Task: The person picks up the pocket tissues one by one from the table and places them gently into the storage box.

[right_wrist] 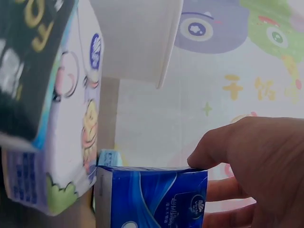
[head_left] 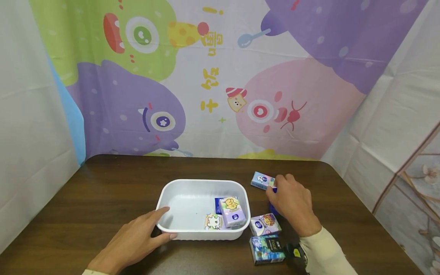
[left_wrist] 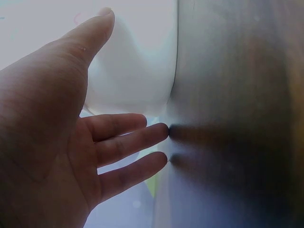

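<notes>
My right hand [head_left: 291, 202] pinches a dark blue tissue pack [right_wrist: 154, 197] between thumb and fingers, beyond the bin's right side; in the head view the hand covers most of it. My left hand [head_left: 134, 238] is at the left end of a white plastic bin [head_left: 203, 236], its fingers straight and spread in the left wrist view and its thumb by the front rim. Inside the bin's right part lie a purple tissue pack with a yellow figure [head_left: 232, 208], a pack with a white bear [head_left: 213, 221] and a blue one [head_left: 217, 205] partly hidden beneath.
Right of the bin on the brown table [head_left: 113, 198] are a light blue tissue pack [head_left: 261, 180], a white-and-purple pack [head_left: 265, 224] and a teal patterned pack [head_left: 267, 250] near the right wrist. A cartoon-printed curtain [head_left: 213, 133] closes off the back.
</notes>
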Demonstrator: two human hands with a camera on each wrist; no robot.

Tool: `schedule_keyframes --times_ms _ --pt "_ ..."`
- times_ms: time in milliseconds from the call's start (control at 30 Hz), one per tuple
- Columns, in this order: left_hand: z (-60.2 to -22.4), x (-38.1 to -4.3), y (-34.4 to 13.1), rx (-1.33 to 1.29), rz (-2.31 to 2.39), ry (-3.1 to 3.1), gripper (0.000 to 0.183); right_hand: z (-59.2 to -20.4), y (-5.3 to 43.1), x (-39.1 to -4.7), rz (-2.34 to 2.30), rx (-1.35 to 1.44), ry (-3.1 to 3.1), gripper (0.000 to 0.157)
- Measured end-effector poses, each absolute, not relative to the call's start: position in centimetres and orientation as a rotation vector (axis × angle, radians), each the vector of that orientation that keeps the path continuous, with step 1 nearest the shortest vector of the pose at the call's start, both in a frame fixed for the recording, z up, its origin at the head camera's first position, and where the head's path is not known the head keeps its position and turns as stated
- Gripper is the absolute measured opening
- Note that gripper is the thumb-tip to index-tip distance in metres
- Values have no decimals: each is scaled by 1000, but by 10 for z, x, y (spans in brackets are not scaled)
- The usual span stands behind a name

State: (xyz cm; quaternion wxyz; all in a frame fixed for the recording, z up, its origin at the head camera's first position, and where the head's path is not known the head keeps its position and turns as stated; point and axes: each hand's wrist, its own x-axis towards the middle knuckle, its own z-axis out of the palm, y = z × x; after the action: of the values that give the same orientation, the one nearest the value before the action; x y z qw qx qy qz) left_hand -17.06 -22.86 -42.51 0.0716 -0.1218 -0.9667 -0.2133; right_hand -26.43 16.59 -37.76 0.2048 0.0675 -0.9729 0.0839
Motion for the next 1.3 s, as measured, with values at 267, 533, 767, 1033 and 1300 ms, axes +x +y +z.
schedule_keyframes --times_ms 267,533,767,1033,1300 --pt "-426 -171 -228 -352 -646 -2904 79 -370 157 -257 268 202 -2667 30" --pt "-424 -173 -228 -352 -635 -2900 77 -362 150 -251 292 234 -2603 28" --pt "-425 -171 -228 -374 -659 -2884 78 -360 142 -246 283 264 -2590 26" --pt "-426 -171 -228 -356 -674 -2893 80 -355 136 -243 290 280 -2573 27" --pt "-426 -171 -228 -347 -670 -2915 81 -347 125 -239 297 270 -2590 28"
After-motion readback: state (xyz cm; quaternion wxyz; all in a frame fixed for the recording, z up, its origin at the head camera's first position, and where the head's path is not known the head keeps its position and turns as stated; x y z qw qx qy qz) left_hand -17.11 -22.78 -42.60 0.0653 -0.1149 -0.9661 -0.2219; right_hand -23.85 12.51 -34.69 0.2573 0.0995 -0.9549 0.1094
